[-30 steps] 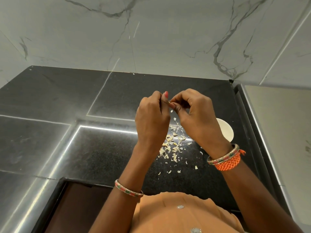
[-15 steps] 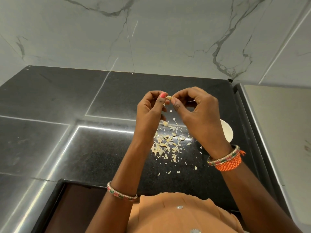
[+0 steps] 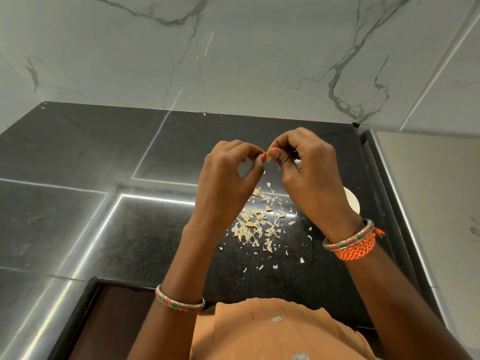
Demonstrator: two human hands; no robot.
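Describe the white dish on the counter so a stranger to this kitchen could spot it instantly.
Start at the black granite counter below the marble-veined wall. On its right side, past the scatter of pale peel flakes, look just behind the wrist of the right hand. The dish is the only smooth, round, solid-white thing there, half hidden by that wrist.

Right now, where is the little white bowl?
In the head view, the white bowl sits on the black counter at the right, mostly hidden behind the right hand, just right of the pale flakes.
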